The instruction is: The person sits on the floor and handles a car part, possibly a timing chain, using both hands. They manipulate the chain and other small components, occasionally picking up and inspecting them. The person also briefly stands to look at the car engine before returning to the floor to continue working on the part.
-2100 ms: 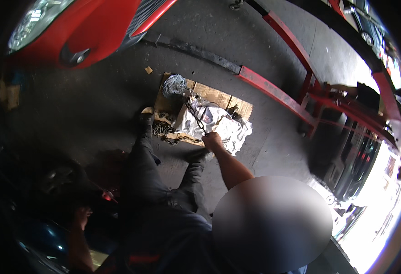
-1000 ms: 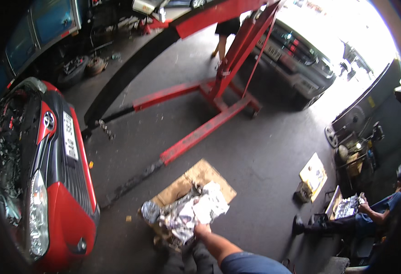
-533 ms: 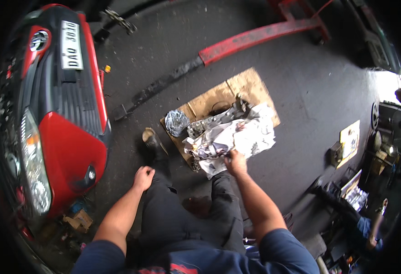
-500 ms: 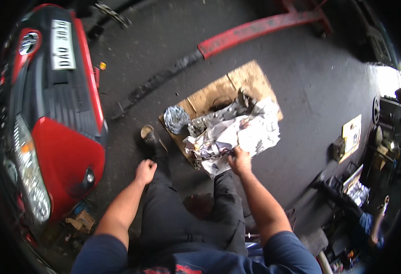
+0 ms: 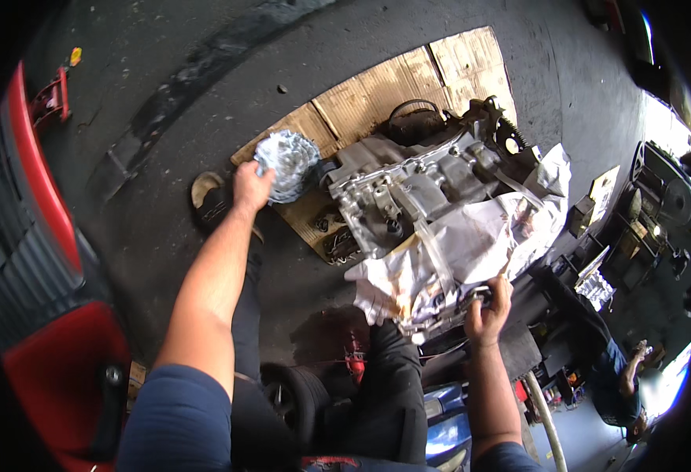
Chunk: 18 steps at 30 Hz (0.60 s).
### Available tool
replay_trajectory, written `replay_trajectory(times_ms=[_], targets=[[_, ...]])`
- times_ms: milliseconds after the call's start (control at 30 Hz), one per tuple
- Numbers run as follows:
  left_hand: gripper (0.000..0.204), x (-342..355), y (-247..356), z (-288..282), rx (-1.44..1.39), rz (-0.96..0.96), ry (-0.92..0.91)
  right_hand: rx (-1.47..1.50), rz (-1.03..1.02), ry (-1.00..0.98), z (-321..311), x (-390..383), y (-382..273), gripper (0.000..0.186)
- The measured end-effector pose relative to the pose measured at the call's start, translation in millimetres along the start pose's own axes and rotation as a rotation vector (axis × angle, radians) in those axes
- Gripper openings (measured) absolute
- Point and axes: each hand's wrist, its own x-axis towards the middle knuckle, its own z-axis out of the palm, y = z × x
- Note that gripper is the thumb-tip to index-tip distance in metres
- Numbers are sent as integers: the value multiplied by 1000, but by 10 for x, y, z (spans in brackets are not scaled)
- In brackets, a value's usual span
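Note:
A bare metal engine block or gearbox (image 5: 416,185) rests over the cardboard, its near side covered by a crumpled, stained white sheet (image 5: 479,228). At its left end sits a round bundle in crumpled clear plastic (image 5: 290,164). My left hand (image 5: 253,186) has its fingers closed at the left edge of this bundle. My right hand (image 5: 489,311) is wrapped round a dark metal part (image 5: 475,296) at the assembly's near edge, just below the sheet. How that part joins the assembly is hidden by the sheet and my fingers.
Cardboard (image 5: 377,86) lies under the assembly. A red car (image 5: 66,370) stands on the left; a tyre (image 5: 298,397) lies between my legs. At the far left is a red metal stand (image 5: 50,98). Another person (image 5: 621,377) and cluttered shelving (image 5: 652,220) are to the right.
My left hand has gone from beside my knee out to the plastic bundle. My right hand has moved right along the near edge. The view is closer, and more of the metal assembly shows beside the sheet.

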Motion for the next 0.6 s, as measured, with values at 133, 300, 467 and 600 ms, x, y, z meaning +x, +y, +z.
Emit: replay_trajectory(times_ms=[133, 300, 467, 600], targets=[[31, -1286, 366, -607, -297, 190, -12, -109, 127, -156, -266, -63, -345, 47], [19, -3210, 1231, -1792, -471, 178, -115, 316, 99, -165, -577, -551, -1305, 65], [105, -4059, 1564, -2342, -116, 804, -251, 1834, 1165, -942, -483, -840, -2455, 76], [81, -3853, 1443, -2631, -228, 1143, 17, 1929, 961, -1135, -693, -1057, -3274, 73]])
